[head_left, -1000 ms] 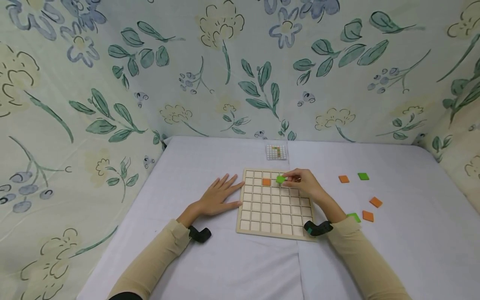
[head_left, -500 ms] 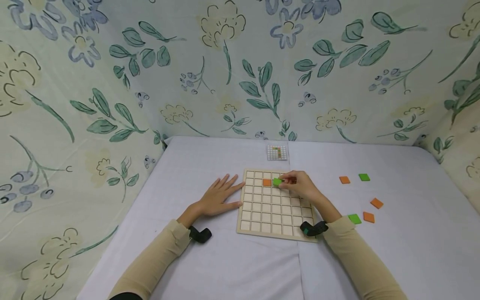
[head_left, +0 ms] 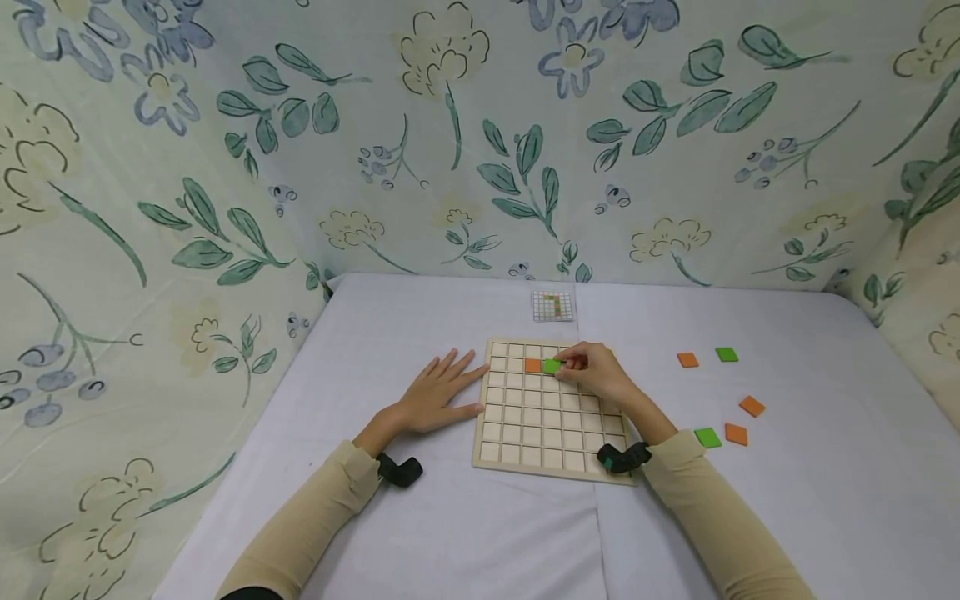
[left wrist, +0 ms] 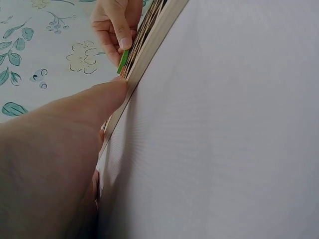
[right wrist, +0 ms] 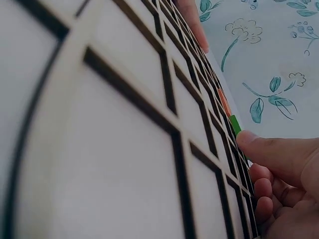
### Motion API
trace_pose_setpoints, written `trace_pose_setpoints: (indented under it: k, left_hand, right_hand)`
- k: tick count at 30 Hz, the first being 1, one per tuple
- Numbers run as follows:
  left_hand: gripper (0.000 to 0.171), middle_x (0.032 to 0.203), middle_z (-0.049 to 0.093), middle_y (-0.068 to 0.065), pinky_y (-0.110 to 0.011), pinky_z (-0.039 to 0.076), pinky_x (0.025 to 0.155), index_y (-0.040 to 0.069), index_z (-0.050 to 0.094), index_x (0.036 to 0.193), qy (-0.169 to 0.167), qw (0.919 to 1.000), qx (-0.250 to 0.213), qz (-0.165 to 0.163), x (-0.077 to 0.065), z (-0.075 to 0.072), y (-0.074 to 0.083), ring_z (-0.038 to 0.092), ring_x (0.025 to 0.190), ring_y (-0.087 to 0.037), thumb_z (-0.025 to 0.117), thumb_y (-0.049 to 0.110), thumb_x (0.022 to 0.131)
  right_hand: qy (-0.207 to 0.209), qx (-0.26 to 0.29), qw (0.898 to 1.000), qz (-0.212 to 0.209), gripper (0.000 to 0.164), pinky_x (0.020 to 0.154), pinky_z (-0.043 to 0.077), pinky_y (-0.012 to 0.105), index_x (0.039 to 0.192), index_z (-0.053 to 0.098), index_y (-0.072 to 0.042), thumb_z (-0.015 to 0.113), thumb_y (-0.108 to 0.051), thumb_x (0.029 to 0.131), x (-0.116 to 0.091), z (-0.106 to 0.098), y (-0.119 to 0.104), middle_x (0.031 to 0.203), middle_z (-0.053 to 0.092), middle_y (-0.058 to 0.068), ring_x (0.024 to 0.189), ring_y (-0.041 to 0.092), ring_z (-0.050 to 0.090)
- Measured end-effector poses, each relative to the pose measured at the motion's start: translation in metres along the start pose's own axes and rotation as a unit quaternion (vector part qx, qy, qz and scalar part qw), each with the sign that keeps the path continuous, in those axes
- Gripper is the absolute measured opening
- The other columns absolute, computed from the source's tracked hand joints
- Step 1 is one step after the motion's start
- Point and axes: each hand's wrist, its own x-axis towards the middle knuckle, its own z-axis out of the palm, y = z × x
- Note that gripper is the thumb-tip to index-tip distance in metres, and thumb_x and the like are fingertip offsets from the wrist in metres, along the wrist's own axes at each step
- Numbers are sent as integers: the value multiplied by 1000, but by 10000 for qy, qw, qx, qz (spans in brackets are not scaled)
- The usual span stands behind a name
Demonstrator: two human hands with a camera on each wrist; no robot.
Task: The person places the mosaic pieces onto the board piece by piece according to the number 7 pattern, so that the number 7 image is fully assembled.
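Observation:
A square wooden grid board lies on the white-covered table. One orange tile sits in a cell of its second row from the back. My right hand pinches a green tile between thumb and fingers, over the cell just right of the orange one. In the left wrist view this green tile is tilted against the board's surface; whether it lies fully in the cell I cannot tell. My left hand lies with fingers spread at the board's left edge, thumb and a fingertip touching the frame.
Behind the board stands a small card with a printed grid pattern in orange and green. Loose tiles lie to the right: an orange tile, a green tile and several more. A floral cloth hangs behind the table.
My right hand has moved slightly left and down with the green tile, bringing it beside the orange tile. My left hand has stayed where it was.

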Motion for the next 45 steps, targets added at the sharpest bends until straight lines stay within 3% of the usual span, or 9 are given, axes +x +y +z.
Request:
trace_pose_setpoints:
  k: [10, 24, 31, 45]
  left_hand:
    - [75, 167, 3, -2, -49, -3, 120, 31, 16, 161, -51, 10000, 4, -32, 0, 1, 0, -6, 152, -27, 36, 68, 98]
    - [75, 167, 3, 0, -49, -5, 119, 33, 16, 161, -52, 10000, -35, -58, 2, 2, -1, -7, 152, -27, 37, 68, 98]
    - [74, 167, 2, 1, -48, -4, 120, 33, 15, 161, -57, 10000, 27, -49, 3, 3, 0, -6, 152, -27, 37, 67, 99]
    - [74, 167, 4, -2, -49, -3, 120, 32, 17, 161, -29, 9999, -107, -31, 1, 0, 1, -6, 152, -27, 38, 67, 99]
  right_hand:
    - [52, -206, 9998, -14, 27, 62, 43, 25, 113, 71, 6, 75, -3, 89, 1, 4, 3, 86, 61, 8, 76, 20, 52]
    - [43, -94, 9998, 142, 31, 62, 44, 24, 117, 71, 5, 76, -5, 88, 0, 0, 1, 84, 64, 7, 75, 21, 54]
    - [179, 193, 9991, 318, 34, 63, 48, 24, 120, 70, 3, 77, -9, 89, -6, -14, -2, 87, 64, 9, 81, 24, 57]
    - [599, 74, 9976, 346, 39, 65, 45, 23, 123, 68, 3, 78, -14, 89, -25, -56, -1, 91, 62, 12, 83, 23, 54]
